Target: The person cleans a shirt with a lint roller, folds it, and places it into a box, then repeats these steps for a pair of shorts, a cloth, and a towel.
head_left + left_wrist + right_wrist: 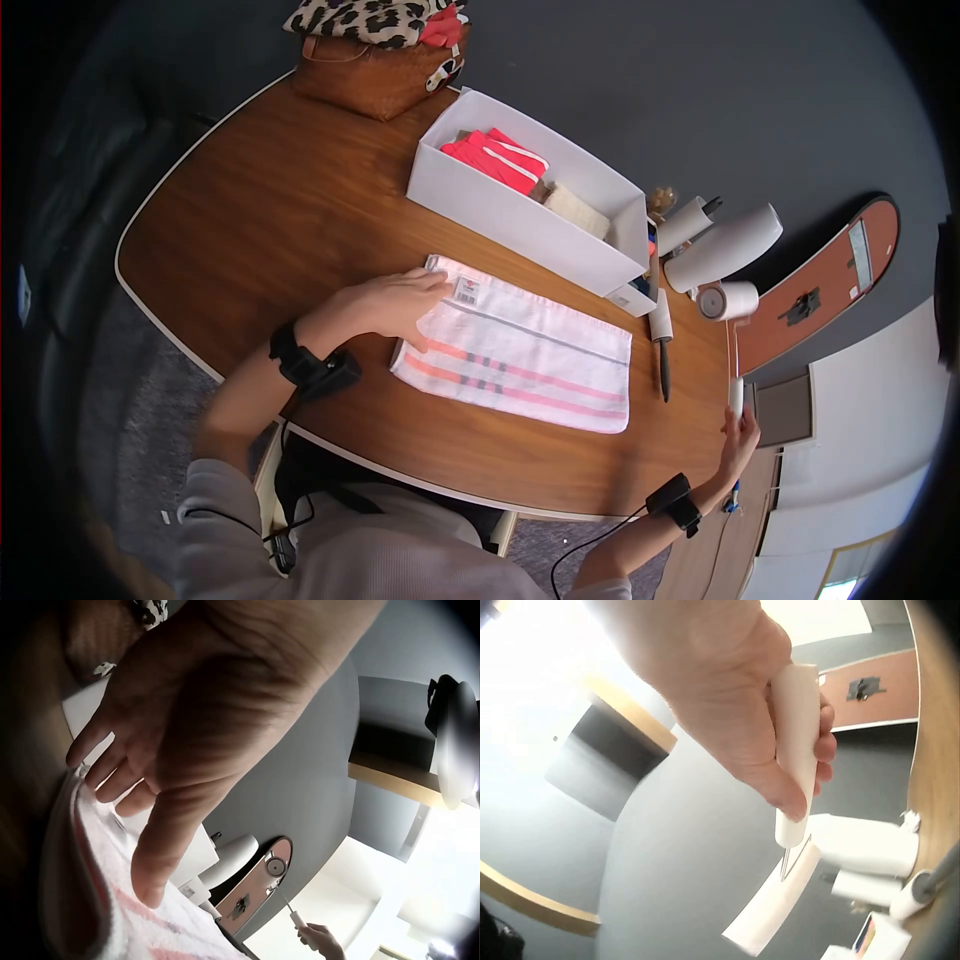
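A folded white towel (530, 345) with pink, orange and grey stripes lies flat on the wooden table, a small printed label (467, 291) near its upper left corner. My left hand (400, 302) rests on the towel's left end, its fingers (105, 761) spread and fairly straight at the edge, the thumb pointing down. Out to the right, my right hand (738, 440) grips the white handle (796, 742) of a lint roller, raised off the table. A thin metal rod leads from the handle to its white roll (735, 300).
Behind the towel stands a white box (510, 215) holding red clothing (497, 160) and a cream cloth (577, 210). A second lint roller (662, 318) with a black handle lies right of it, near a paper towel roll (725, 250). A brown bag (375, 78) sits at the far left.
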`<move>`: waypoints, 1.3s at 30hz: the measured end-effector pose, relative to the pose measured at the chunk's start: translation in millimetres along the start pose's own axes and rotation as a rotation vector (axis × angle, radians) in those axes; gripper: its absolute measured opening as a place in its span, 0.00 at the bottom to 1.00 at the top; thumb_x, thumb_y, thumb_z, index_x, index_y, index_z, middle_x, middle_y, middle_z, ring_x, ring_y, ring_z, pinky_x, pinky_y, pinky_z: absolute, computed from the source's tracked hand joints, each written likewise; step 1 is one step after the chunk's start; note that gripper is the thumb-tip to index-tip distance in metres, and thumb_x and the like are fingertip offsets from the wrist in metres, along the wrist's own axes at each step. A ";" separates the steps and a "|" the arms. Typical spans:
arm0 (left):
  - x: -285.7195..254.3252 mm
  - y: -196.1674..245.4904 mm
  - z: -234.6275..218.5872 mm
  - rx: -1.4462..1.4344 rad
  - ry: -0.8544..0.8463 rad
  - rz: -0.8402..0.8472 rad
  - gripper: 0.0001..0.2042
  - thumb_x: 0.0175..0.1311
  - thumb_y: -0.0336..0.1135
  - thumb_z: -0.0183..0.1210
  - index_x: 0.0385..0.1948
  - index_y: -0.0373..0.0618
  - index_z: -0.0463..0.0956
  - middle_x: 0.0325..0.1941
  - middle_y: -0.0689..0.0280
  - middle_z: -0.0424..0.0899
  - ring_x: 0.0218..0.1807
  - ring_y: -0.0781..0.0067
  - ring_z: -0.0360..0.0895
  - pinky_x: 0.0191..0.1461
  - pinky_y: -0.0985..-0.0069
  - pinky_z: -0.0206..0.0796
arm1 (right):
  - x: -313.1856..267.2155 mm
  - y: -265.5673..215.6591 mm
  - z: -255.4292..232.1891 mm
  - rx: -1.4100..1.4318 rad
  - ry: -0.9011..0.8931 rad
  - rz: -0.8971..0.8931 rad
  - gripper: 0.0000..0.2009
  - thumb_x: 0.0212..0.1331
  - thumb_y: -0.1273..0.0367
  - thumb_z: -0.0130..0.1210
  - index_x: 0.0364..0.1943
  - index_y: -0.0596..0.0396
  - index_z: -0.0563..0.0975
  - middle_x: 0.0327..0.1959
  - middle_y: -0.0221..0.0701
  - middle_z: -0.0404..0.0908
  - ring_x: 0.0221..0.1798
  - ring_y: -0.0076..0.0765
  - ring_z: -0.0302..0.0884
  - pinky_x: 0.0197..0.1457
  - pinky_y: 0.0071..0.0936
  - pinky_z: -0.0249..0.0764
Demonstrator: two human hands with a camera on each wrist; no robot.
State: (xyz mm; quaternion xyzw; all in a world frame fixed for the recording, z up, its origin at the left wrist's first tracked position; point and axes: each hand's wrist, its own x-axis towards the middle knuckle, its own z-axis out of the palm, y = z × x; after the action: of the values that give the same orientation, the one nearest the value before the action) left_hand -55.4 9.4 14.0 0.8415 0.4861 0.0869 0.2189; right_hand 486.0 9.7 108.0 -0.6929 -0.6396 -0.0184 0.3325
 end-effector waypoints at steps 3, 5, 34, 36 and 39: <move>-1.5 -4.3 4.2 0.020 0.002 -0.019 0.43 0.38 0.46 0.65 0.55 0.27 0.55 0.62 0.46 0.53 0.66 0.56 0.48 0.65 0.72 0.46 | -0.2 -54.1 16.9 0.270 -0.186 -0.135 0.08 0.50 0.69 0.55 0.29 0.61 0.75 0.17 0.31 0.71 0.24 0.17 0.67 0.25 0.19 0.62; -2.9 -3.2 6.5 0.045 -0.046 -0.034 0.45 0.38 0.47 0.66 0.56 0.26 0.53 0.64 0.45 0.48 0.68 0.55 0.42 0.67 0.72 0.42 | -6.1 -116.2 35.1 0.362 -0.381 -0.212 0.07 0.47 0.71 0.57 0.29 0.60 0.76 0.20 0.33 0.72 0.26 0.20 0.69 0.29 0.19 0.64; -8.1 -4.4 18.5 0.025 -0.013 -0.059 0.50 0.34 0.41 0.67 0.62 0.37 0.44 0.68 0.51 0.39 0.67 0.43 0.36 0.68 0.61 0.36 | -35.6 -251.6 141.0 1.694 -0.767 -0.194 0.14 0.50 0.60 0.56 0.21 0.49 0.63 0.18 0.29 0.67 0.28 0.32 0.70 0.45 0.36 0.66; -8.9 -1.9 14.7 0.000 -0.024 -0.072 0.50 0.34 0.41 0.67 0.62 0.37 0.44 0.68 0.51 0.39 0.67 0.43 0.36 0.68 0.61 0.36 | -34.0 -251.7 143.7 1.671 -0.749 -0.194 0.15 0.54 0.64 0.51 0.17 0.48 0.59 0.08 0.23 0.59 0.16 0.26 0.60 0.36 0.31 0.65; -8.8 -3.3 16.0 -0.023 -0.005 -0.073 0.50 0.34 0.42 0.68 0.61 0.36 0.46 0.68 0.51 0.39 0.68 0.43 0.36 0.68 0.61 0.37 | -31.1 -246.8 144.4 1.629 -0.724 -0.212 0.14 0.54 0.66 0.49 0.16 0.48 0.59 0.07 0.23 0.56 0.13 0.25 0.57 0.33 0.32 0.66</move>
State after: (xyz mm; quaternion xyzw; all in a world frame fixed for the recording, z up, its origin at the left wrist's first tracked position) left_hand -56.7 -1.3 -1.2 0.8208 0.5151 0.0824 0.2326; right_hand 200.9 42.7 89.5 -0.1428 -0.5804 0.6301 0.4957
